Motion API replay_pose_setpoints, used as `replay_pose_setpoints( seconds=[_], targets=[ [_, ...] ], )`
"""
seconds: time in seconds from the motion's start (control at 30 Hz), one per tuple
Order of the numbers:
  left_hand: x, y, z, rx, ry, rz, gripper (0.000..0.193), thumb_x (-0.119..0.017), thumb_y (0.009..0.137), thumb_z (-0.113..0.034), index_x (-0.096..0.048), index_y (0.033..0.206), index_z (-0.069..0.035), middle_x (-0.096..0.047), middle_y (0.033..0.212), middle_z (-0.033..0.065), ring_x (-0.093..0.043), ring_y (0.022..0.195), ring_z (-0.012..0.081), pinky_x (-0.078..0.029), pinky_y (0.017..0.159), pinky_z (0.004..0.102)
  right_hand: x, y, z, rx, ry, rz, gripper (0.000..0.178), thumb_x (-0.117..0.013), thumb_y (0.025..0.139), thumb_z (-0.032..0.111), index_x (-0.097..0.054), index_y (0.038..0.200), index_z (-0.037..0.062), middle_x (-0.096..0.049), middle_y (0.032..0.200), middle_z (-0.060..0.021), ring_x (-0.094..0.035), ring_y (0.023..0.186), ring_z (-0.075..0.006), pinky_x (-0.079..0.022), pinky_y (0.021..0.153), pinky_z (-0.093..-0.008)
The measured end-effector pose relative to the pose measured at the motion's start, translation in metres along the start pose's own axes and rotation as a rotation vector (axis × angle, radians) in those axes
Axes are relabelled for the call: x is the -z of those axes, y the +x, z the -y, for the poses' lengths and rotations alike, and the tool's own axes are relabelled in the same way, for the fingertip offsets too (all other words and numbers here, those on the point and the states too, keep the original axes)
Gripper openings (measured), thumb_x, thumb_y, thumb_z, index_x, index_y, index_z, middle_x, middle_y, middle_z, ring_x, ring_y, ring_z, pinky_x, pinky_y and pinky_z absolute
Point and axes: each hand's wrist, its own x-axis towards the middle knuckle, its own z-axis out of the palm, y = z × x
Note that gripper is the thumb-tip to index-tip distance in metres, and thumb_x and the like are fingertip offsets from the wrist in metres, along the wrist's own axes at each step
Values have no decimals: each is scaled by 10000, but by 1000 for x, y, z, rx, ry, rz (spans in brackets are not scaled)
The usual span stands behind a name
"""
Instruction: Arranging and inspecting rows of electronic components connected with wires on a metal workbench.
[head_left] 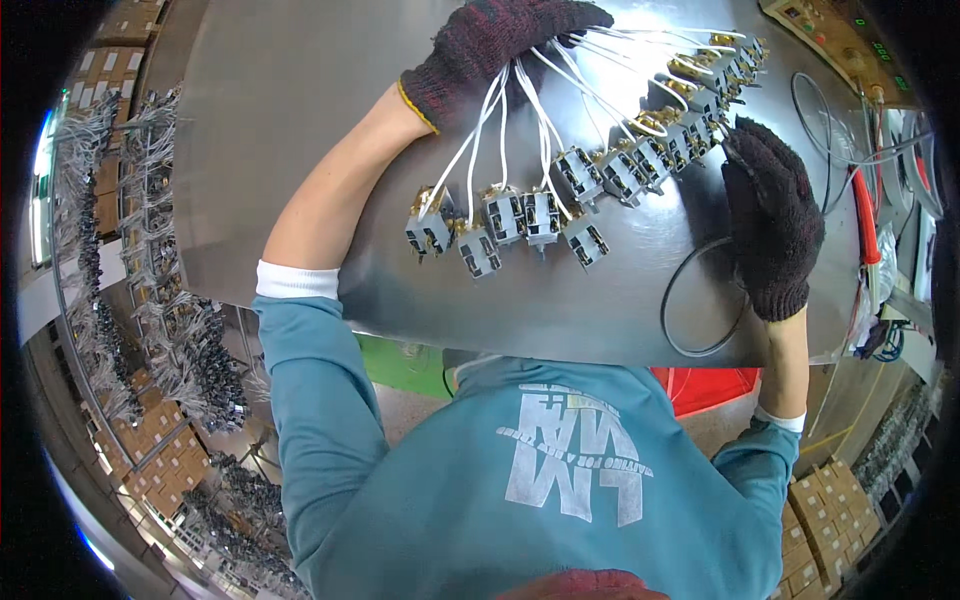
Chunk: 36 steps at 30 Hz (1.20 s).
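My left hand (500, 45), in a dark knitted glove with a yellow hem, is closed round a bundle of white wires (545, 125) at the far middle of the metal table. From the bundle the wires fan out to several grey-and-brass sockets (540, 215). Some of these lie loosely near me; others form a slanting row (690, 140) up to the far right. At the right end of that row is my gloved right hand (775, 205). Its fingers close on a slim dark probe (733, 148), mostly hidden, whose tip points at the sockets. A black cable (672, 310) loops below the hand.
An instrument box (845, 45) with lit displays stands at the far right corner, with cables and a red tube (866, 215) beside it. Racks of hanging wired parts (165, 260) fill the left. Cardboard boxes (835, 510) are stacked lower right. A red bin (705, 388) sits under the table edge.
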Motion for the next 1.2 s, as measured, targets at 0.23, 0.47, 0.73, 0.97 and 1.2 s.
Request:
replay_pose_setpoints(
  seconds=[0.23,0.47,0.73,0.97,1.2],
  targets=[
    [2,-3,6,4,-32,22,562,-667,831,-48,-658,1384,-146,-746,1031,92,-715,969,327,-551,870,444,3,4,11,27,9,-6,375,-791,888,-27,-751,1235,112,-740,1289,-139,-722,1189,-306,-581,987,-394],
    [1,14,-10,216,-187,26,502,-654,853,-69,-684,1350,-130,-736,1035,108,-707,973,345,-564,868,462,10,6,-7,41,-72,45,378,-800,888,-13,-744,1246,95,-744,1276,-147,-734,1161,-294,-582,973,-371],
    [-7,5,2,23,24,26,475,-654,863,-104,-685,1336,-131,-739,1006,123,-706,965,343,-561,850,462,13,-5,22,-352,487,-68,303,-771,940,22,-740,1237,78,-754,1213,-116,-752,1087,-230,-574,946,-339],
    [45,-23,-22,342,-148,46,461,-646,865,-127,-672,1324,-95,-731,1001,131,-704,959,343,-541,872,462,2,18,41,132,-28,110,396,-803,889,1,-745,1256,137,-734,1299,-123,-741,1131,-288,-594,942,-364],
    [41,-20,-28,206,97,78,464,-631,873,-133,-662,1335,-102,-720,1004,131,-699,943,348,-538,872,466,9,14,34,90,89,101,368,-772,907,-18,-739,1259,84,-724,1321,-132,-725,1165,-263,-580,981,-366]
  ],
)
